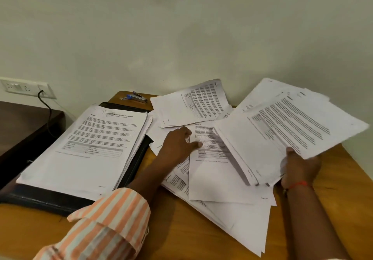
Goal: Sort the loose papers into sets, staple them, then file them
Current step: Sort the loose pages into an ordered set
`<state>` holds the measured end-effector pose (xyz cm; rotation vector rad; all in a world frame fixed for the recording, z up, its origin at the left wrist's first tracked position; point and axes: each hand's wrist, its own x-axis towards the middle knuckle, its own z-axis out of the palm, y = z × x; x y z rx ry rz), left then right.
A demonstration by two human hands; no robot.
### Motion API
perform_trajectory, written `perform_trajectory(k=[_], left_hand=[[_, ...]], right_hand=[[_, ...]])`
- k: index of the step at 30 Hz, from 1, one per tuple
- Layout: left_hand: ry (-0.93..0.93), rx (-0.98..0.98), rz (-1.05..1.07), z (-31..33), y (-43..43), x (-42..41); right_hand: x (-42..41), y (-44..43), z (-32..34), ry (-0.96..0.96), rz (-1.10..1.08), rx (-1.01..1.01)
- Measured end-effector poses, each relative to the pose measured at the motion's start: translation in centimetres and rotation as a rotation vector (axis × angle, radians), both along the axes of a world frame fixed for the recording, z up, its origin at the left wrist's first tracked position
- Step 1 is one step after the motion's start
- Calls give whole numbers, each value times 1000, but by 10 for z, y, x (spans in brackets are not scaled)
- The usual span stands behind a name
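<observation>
A pale, bare plastered wall (181, 27) fills the upper half of the frame. Below it, a light brown wooden table (181, 229) runs from the centre down to the lower edge. On its left part lies an open black leather-look folder (40, 199), and on the folder sits a thick stack of printed white sheets (86, 148), with text and a small table on its top page.

Loose white printed papers (222, 189) fan out in overlapping layers over the middle and lower right of the table. One smaller set of them (191, 104) lies at the upper centre against the wall.

At the right, a thick sheaf of printed white pages (282, 130) is lifted off the table and tilted. The right hand (300, 171) grips its near edge, thumb on top and fingers underneath.

A dark brown side surface (20, 122) sits at the left edge. An orange-and-white striped sleeve (107, 223) comes in from the lower left.

The left hand (177, 144) rests knuckles-up on the loose papers at the centre, fingers bent and thumb stretched across a printed page. Whether it pinches a sheet cannot be told.

A white wall socket plate (26, 87) sits at the upper left with a black cable (48, 118) hanging from it. A small blue and silver stapler (137, 97) lies at the table's far edge, just beyond the folder. A thin red thread band (298, 184) circles the right wrist.
</observation>
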<state>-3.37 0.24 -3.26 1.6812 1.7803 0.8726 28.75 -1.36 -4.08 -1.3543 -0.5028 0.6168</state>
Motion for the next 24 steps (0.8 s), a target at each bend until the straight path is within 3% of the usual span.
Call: perform_trajectory(k=[3, 6, 9, 15, 19, 22, 24], left_hand=[[72, -1, -25, -3, 0, 4], [4, -1, -33, -4, 0, 3], [-91, 13, -12, -3, -1, 5], [-735, 116, 32, 5, -4, 11], [-828, 69, -14, 12, -2, 9], [-940, 101, 86, 20, 1, 3], [-805, 213, 312, 25, 1, -8]], right_hand=[[4, -1, -1, 4, -55, -25], [1, -2, 5, -34, -65, -30], [-2, -4, 8, 60, 1, -38], [-16, -16, 20, 60, 683, -71], [-36, -25, 30, -46, 875, -33], [-33, -20, 28, -84, 655, -11], [-23, -15, 27, -226, 342, -45]])
